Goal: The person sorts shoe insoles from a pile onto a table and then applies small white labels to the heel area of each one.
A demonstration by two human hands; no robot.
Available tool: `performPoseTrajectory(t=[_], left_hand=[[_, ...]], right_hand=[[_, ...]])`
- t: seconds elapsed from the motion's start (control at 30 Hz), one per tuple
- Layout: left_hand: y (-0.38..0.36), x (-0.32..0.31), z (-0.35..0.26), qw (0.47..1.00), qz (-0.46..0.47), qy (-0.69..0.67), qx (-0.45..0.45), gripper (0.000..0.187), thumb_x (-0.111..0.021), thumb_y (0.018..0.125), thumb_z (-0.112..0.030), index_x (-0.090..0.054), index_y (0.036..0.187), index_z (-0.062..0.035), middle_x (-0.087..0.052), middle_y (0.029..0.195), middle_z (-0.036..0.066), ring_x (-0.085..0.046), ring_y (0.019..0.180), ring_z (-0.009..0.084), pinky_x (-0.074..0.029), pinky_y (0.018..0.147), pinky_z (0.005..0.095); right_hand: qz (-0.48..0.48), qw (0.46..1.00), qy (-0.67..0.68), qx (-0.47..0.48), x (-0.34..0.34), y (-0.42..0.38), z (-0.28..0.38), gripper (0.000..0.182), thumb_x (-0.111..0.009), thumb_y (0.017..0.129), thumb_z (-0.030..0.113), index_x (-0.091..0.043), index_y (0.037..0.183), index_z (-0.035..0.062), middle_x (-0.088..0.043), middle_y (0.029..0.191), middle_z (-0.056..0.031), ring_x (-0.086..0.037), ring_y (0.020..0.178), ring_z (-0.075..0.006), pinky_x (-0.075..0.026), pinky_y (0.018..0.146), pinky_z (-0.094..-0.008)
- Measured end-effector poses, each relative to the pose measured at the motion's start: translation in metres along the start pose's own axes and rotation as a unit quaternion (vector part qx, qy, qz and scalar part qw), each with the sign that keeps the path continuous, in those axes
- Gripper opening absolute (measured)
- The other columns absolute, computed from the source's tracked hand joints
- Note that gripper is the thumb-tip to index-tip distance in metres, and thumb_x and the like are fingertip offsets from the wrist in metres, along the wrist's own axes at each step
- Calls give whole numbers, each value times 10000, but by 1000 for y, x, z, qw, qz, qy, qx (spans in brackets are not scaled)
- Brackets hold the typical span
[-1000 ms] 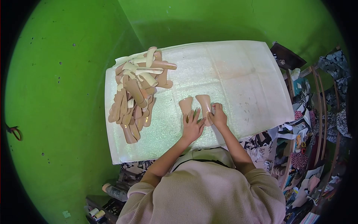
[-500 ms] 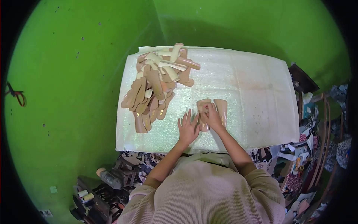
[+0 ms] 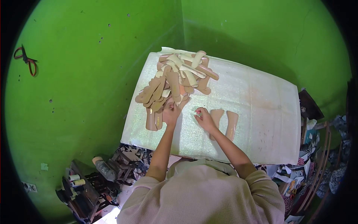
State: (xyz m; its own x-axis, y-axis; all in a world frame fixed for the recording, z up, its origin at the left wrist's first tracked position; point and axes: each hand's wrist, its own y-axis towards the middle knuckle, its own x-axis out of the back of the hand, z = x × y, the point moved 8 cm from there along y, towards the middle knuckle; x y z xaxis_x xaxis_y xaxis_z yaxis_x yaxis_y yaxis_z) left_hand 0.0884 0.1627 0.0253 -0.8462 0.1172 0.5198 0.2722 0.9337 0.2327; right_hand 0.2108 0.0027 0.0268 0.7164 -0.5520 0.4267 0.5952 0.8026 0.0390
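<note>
Left hand (image 3: 170,113) is at the insole pile (image 3: 172,84), right hand (image 3: 205,120) near two insoles (image 3: 232,125).

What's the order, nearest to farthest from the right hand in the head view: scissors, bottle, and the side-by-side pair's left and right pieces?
From the right hand:
1. Left piece: just right of it, partly hidden.
2. Right piece: farther right, on the table.
3. Bottle: lower left, off the table.
4. Scissors: far upper left, against the wall.
</note>
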Motion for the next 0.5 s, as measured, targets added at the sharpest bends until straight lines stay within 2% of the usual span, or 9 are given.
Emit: performPoseTrajectory(t=[0.1, 0.2, 0.3, 0.43, 0.5], left_hand=[[21, -11, 24, 995, 20, -35, 92, 264, -640, 741, -265, -637, 806, -9, -620, 656, 109, -608, 578, 219, -469, 552, 322], [32, -22, 32, 993, 51, 14, 109, 272, -640, 732, -282, -648, 776, -13, -624, 643, 104, -610, 579, 206, -473, 565, 330], [35, -28, 32, 995, 48, 22, 89, 250, -652, 722, -227, -658, 761, 20, -626, 609, 85, -606, 569, 154, -459, 545, 271], [29, -22, 27, 994, 37, -74, 79, 231, -647, 733, -190, -651, 784, 35, -629, 632, 85, -589, 565, 127, -450, 536, 251], [20, -13, 20, 991, 15, -111, 78, 226, -646, 740, -177, -644, 786, 44, -631, 651, 85, -578, 570, 110, -445, 531, 244]], right_hand=[[9, 1000, 8, -4, -5, -5, 1, 218, -584, 806, 109, -473, 975, 27, -474, 900, -87, -449, 673, -126, -409, 602, -244], [10, 1000, 10, 8, -9, -11, -2, 220, -585, 805, 108, -472, 975, 28, -473, 886, -77, -434, 645, -112, -403, 594, -241], [17, 1000, 17, -2, -11, -13, -5, 219, -588, 805, 111, -473, 973, 31, -476, 863, -62, -431, 640, -102, -401, 592, -239], [23, 997, 63, -28, -15, -8, -18, 212, -593, 807, 115, -491, 973, 32, -481, 823, -20, -435, 642, -80, -398, 593, -230], [34, 990, 115, -75, -20, -3, -31, 192, -583, 818, 129, -511, 964, 29, -502, 817, -9, -456, 655, -72, -401, 599, -223]])
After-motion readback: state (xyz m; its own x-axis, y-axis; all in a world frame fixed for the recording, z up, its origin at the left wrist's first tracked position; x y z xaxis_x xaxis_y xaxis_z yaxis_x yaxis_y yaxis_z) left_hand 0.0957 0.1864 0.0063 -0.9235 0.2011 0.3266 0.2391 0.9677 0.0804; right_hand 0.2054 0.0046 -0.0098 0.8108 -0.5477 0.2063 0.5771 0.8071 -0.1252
